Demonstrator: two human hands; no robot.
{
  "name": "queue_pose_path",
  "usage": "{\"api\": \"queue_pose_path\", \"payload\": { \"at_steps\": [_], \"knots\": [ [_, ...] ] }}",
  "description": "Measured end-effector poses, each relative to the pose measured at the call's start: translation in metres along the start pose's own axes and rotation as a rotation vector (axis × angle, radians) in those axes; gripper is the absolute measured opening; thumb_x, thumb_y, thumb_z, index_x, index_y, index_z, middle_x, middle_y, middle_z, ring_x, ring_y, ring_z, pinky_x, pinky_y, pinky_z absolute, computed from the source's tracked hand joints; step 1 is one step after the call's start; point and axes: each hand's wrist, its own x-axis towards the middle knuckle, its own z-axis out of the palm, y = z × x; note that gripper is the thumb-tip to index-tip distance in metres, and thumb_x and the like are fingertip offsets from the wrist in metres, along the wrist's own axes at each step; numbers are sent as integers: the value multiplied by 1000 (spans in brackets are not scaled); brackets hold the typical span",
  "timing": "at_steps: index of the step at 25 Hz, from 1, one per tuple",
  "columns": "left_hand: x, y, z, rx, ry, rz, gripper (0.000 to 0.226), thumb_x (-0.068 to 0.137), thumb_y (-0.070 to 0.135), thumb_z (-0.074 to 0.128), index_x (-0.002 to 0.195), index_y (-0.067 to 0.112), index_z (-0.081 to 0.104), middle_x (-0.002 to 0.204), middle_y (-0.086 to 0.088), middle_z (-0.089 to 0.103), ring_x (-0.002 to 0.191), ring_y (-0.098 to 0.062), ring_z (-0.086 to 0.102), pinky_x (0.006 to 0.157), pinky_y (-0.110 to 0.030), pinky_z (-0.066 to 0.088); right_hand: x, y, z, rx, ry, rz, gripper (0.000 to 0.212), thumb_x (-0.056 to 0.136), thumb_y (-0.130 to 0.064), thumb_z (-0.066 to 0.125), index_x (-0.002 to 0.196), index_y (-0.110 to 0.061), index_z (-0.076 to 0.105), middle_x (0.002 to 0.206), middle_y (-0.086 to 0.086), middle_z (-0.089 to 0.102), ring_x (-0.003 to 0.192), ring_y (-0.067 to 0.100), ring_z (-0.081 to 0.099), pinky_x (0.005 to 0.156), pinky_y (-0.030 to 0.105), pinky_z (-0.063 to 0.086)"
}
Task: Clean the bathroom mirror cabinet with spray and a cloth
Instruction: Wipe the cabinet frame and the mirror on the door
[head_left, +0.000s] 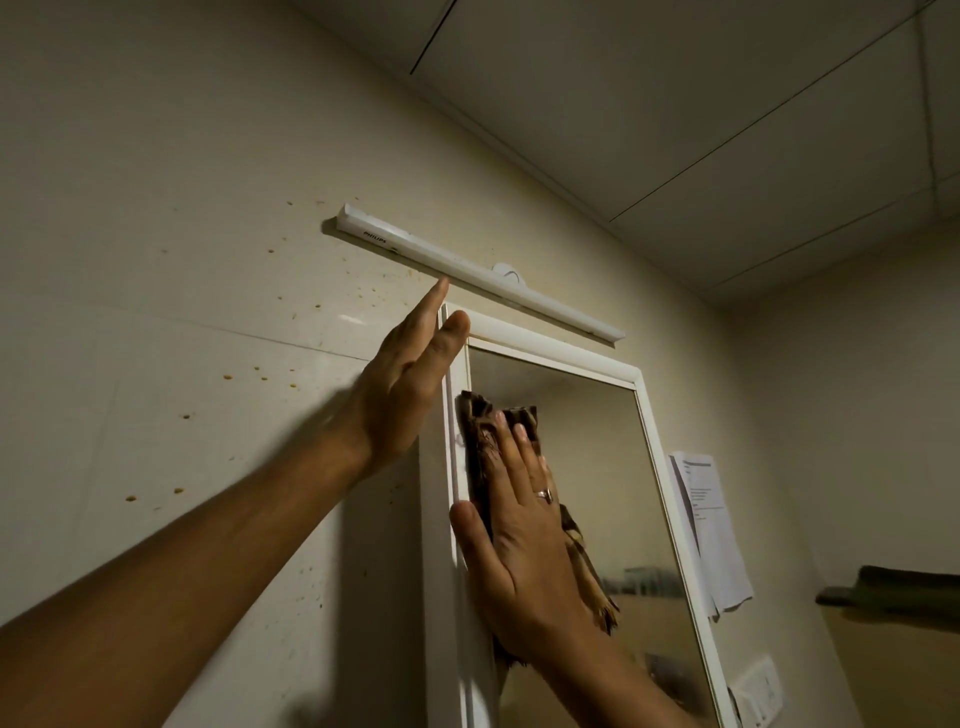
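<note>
The right hand (519, 551) pressed straight, slightly spread fingers on the cloth (480, 431), flat against the mirror (597, 467). The left hand (400, 395), fingers straight and together, touched the cabinet (550, 353) at its top corner. The right hand hid much of the cloth.

the light bar (467, 265) sits on the wall at twelve o'clock of the mirror cabinet (613, 467), a paper sheet (711, 525) at three o'clock. the cloth (478, 431) lies against the mirror under the right hand (524, 556), with the left hand (405, 384) at the cabinet's eleven o'clock corner.

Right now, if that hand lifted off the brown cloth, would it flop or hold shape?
Probably flop: the cloth bunches and wrinkles under the right hand. Likely light, since flat fingers alone pin it against the mirror.
</note>
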Motion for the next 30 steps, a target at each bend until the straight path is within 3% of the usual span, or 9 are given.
{"api": "queue_pose_path", "payload": {
  "at_steps": [2, 5, 9, 11, 13, 16, 20, 24, 30],
  "knots": [
    [-1, 2, -1, 21, -8, -7, 92, 78, 85, 24, 160, 47, 9, 170, 19, 11, 151, 2, 14, 118, -26, 16, 28, 0, 2, -20, 37, -4, 81, 97, -77, 10, 166, -33, 8, 172, -18, -5, 158, 4, -11, 129, 52, 9],
    [0, 6, 0, 9, -8, -25, 86, 85, 79, 25, 161, 43, 9, 170, 19, 11, 145, 9, 13, 110, -12, 16, 85, 0, -9, -43, 57, 23, 83, 97, -76, 9, 166, -30, 10, 173, -12, -3, 157, 3, -12, 129, 49, 7],
    [-3, 8, -4, 35, -23, -37, 96, 77, 87, 24, 161, 44, 9, 170, 20, 10, 148, 7, 13, 120, -28, 15, 58, -4, -3, -7, 20, 84, 84, 95, -79, 2, 166, -34, 4, 172, -17, -10, 155, -1, -18, 130, 46, 0],
    [-4, 6, -3, 29, -29, -30, 102, 74, 95, 25, 161, 45, 8, 170, 20, 10, 149, 5, 13, 122, -31, 17, 56, -15, -2, 35, 3, 26, 84, 95, -78, 3, 166, -33, 1, 172, -15, -11, 155, 0, -18, 129, 45, -4],
    [-4, 1, 5, 19, -10, -8, 108, 70, 102, 23, 161, 46, 8, 170, 21, 9, 152, 4, 10, 125, -35, 15, 63, -6, -7, 11, -5, -76, 77, 101, -69, 10, 166, -29, 3, 173, -14, -8, 156, 1, -14, 130, 45, -1],
    [-3, -14, 24, 59, 62, 37, 102, 74, 100, 17, 161, 48, 5, 169, 26, -2, 155, 4, -3, 129, -51, 8, 72, 44, -16, -57, 31, -133, 68, 105, -57, 19, 166, -29, 12, 173, -14, 1, 158, 2, -7, 130, 46, 6],
    [1, -29, 47, 221, 165, 114, 98, 79, 96, 7, 162, 43, -2, 169, 22, -12, 153, 5, -14, 129, -51, 2, 77, 134, -28, -1, 128, 30, 62, 106, -57, 30, 164, -37, 20, 172, -14, 14, 158, 4, 6, 129, 45, 14],
    [0, -36, 55, 247, 241, 185, 96, 84, 91, 6, 163, 37, 0, 171, 18, -6, 155, 3, -8, 129, -48, 4, 82, 222, -47, 15, 223, 257, 76, 98, -78, 26, 161, -35, 26, 165, -4, 35, 152, 20, 32, 121, 55, 33],
    [-1, -36, 57, 221, 249, 191, 95, 87, 89, 6, 164, 35, 1, 171, 17, -5, 155, 2, -7, 129, -49, 5, 30, 213, -33, 64, 168, 353, 94, 88, -90, 17, 164, -35, 18, 172, -8, 16, 159, 16, 13, 127, 55, 20]
  ]
}}
